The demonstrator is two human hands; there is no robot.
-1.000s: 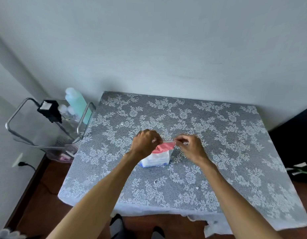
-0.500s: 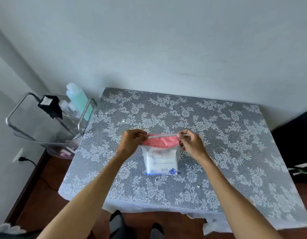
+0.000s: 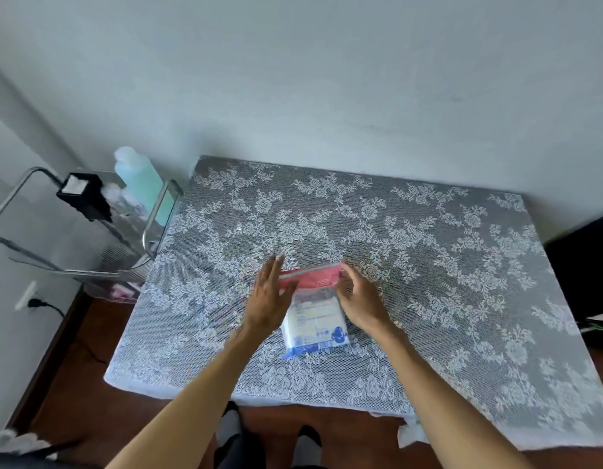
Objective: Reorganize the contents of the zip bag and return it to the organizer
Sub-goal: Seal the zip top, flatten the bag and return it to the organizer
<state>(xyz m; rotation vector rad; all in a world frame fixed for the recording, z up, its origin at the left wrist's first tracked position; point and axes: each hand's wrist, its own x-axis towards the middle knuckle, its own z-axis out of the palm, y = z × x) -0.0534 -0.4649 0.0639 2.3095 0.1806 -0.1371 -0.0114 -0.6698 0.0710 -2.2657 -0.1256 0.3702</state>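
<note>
**Two hands at a zip bag on the lace-covered table**

At the left edge of the frame a clear organizer (image 3: 90, 238) with a bent metal frame stands just beside the table's left side. In it a pale green bottle (image 3: 141, 181) rises at the back, with a black box (image 3: 85, 196) with a white top in front of it; some small pink things show low down, too blurred to name. Nothing lies between the hands and the organizer except bare cloth.

The table (image 3: 428, 265) is covered in grey cloth with white lace flowers and stands against a plain white wall. Below it is a dark wooden floor, with a wall socket and plug at lower left and something dark at the right edge.

The zip bag (image 3: 313, 306) lies flat near the middle of the frame, its red top strip pointing to the wall, a white packet with blue print inside. The left hand (image 3: 269, 299) is spread wide, fingers straight, over the bag's left edge, gripping nothing. The right hand (image 3: 359, 299) is curled at the strip's right end; whether it pinches the strip I cannot tell.
</note>
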